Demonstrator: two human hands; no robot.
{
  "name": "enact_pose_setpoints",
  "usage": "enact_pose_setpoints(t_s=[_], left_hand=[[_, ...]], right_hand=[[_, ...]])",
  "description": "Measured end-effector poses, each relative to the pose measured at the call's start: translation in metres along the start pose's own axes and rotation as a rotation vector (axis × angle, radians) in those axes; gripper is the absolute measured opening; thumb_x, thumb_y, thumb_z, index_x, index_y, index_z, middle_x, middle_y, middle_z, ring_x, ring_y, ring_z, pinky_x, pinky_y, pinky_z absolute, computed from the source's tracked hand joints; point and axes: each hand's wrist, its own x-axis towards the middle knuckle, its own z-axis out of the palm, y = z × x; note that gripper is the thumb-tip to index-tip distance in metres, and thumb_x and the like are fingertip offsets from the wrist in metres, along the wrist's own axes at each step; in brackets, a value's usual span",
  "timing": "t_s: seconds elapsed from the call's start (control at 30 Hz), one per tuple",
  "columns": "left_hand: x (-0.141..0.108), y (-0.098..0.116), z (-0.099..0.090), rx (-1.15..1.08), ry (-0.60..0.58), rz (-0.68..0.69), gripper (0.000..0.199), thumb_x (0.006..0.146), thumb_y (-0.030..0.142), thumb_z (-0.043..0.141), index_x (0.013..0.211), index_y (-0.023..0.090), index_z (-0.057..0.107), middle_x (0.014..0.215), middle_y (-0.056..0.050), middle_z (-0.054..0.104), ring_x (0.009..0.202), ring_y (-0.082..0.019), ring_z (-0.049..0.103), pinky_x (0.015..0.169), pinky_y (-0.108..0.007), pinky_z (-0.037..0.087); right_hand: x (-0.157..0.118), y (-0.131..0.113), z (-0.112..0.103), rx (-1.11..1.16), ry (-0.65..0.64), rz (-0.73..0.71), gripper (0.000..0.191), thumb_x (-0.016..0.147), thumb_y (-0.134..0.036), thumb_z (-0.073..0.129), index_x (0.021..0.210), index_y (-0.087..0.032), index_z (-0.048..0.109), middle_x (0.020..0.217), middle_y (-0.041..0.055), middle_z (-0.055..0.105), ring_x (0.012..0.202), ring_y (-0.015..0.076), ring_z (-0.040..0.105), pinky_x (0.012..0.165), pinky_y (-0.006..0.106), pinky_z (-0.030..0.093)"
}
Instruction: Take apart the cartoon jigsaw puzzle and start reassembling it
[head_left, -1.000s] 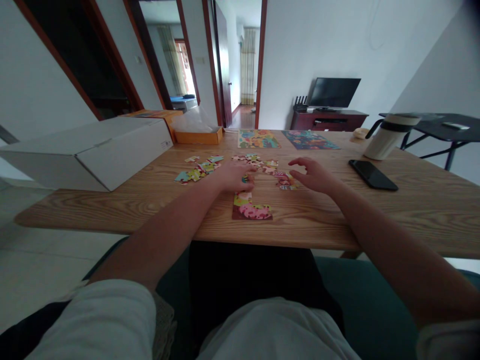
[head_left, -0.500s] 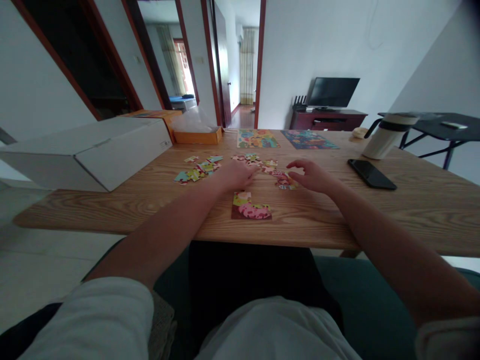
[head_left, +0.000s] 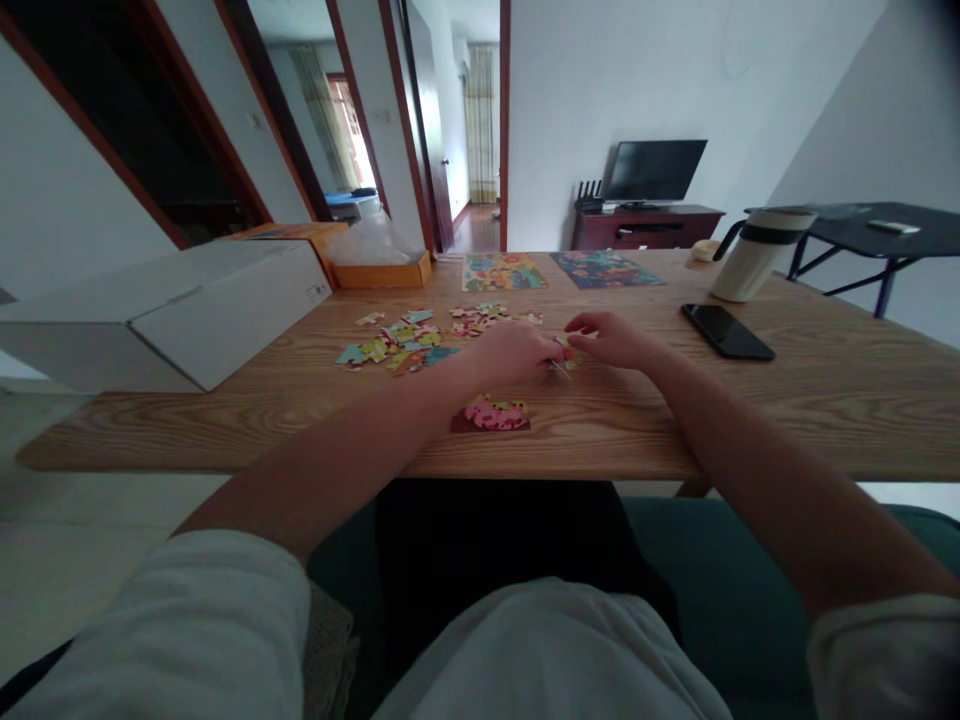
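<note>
My left hand (head_left: pixel 519 350) reaches to the middle of the wooden table, its fingers pinched on a small jigsaw piece (head_left: pixel 560 369) that is tilted up. Close by on the right is my right hand (head_left: pixel 616 342), fingers curved and apart, its tips over a few loose yellowish pieces (head_left: pixel 573 352). Nearer to me lies a joined part of the puzzle (head_left: pixel 493 413), pink with dark spots and a brown lower edge; my left forearm hides its upper portion. Loose pieces lie in a yellow-and-blue pile (head_left: pixel 390 342) and a pink pile (head_left: pixel 477 318).
A large white box (head_left: pixel 225 300) and an orange box tray (head_left: pixel 382 274) stand at the left. Two colourful picture sheets (head_left: pixel 504 272) lie at the far edge. A black phone (head_left: pixel 726 332) and a white flask (head_left: pixel 756 262) are at the right.
My left hand has moved right, from the pink pile to beside my right hand, and now pinches a piece. My right hand stays nearly in place. The view has shifted slightly.
</note>
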Motion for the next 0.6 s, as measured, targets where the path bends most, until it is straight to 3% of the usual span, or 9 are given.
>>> enact_pose_setpoints(t_s=[0.1, 0.23, 0.47, 0.6], left_hand=[[0.008, 0.013, 0.017, -0.092, 0.025, 0.098, 0.028, 0.09, 0.015, 0.057, 0.104, 0.028, 0.077, 0.11, -0.004, 0.076, 0.104, -0.022, 0.069, 0.091, -0.033, 0.051], [0.0, 0.006, 0.03, -0.257, 0.017, 0.117, 0.031, 0.092, 0.016, 0.057, 0.115, 0.026, 0.075, 0.116, -0.003, 0.075, 0.108, -0.018, 0.068, 0.099, -0.029, 0.049], [-0.008, 0.006, 0.03, -0.331, 0.028, 0.107, 0.027, 0.091, 0.023, 0.062, 0.115, 0.022, 0.075, 0.118, -0.005, 0.074, 0.112, -0.021, 0.066, 0.105, -0.033, 0.047], [-0.004, 0.014, 0.029, -0.35, 0.076, 0.151, 0.03, 0.089, 0.016, 0.06, 0.116, 0.013, 0.075, 0.122, -0.01, 0.071, 0.113, -0.023, 0.065, 0.106, -0.033, 0.046]], right_hand=[[-0.001, -0.002, -0.001, -0.01, -0.081, -0.004, 0.031, 0.091, -0.038, 0.059, 0.111, -0.02, 0.073, 0.108, 0.0103, 0.075, 0.096, 0.0263, 0.07, 0.084, 0.037, 0.055], [-0.002, -0.003, -0.001, -0.072, -0.174, -0.042, 0.029, 0.09, -0.04, 0.062, 0.109, -0.022, 0.074, 0.104, 0.0091, 0.076, 0.092, 0.0267, 0.07, 0.085, 0.037, 0.054], [0.002, 0.002, -0.003, -0.065, -0.234, -0.048, 0.028, 0.092, -0.037, 0.058, 0.107, -0.021, 0.076, 0.107, 0.0094, 0.076, 0.094, 0.0257, 0.07, 0.086, 0.035, 0.053], [-0.001, -0.004, -0.007, -0.002, -0.193, -0.013, 0.036, 0.095, -0.039, 0.053, 0.114, -0.016, 0.074, 0.113, 0.0112, 0.075, 0.096, 0.0244, 0.07, 0.083, 0.033, 0.054]])
